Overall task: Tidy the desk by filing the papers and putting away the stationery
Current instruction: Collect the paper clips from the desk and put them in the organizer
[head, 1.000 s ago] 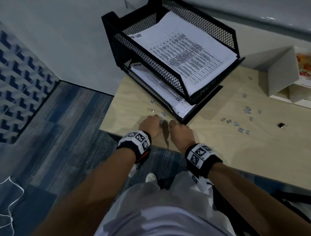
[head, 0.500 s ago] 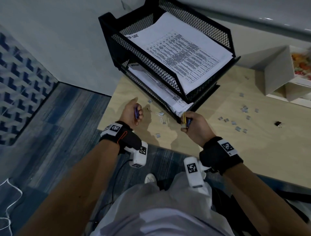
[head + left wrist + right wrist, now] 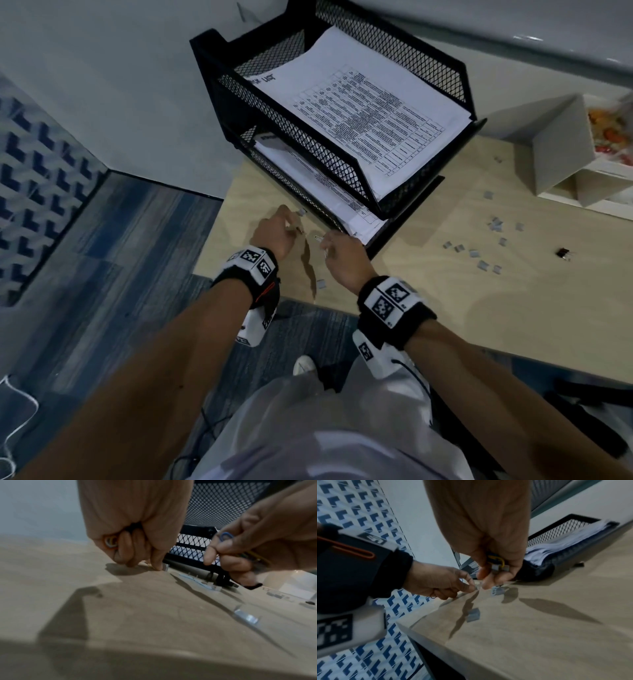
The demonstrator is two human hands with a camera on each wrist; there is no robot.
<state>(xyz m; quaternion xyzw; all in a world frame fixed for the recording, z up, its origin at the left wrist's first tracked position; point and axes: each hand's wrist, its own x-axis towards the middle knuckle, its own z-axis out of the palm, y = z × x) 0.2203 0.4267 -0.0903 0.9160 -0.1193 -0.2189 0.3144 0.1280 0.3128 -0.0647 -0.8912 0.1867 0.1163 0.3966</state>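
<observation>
I see a bench (image 3: 428,308) of pale, matt wood grain. The tray (image 3: 342,161) is black metal mesh, holding white printed paper (image 3: 370,113). Small staple blocks (image 3: 473,615) look like dull grey metal. My wrist straps (image 3: 394,315) are black cloth with hard white plastic.

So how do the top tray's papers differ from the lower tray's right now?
The top tray's papers lie flat in full view, their printed table showing; the lower tray's papers sit mostly hidden beneath it. The lower stack's corner pokes past its tray front; the top sheet stays inside. Both are white printed sheets.
</observation>
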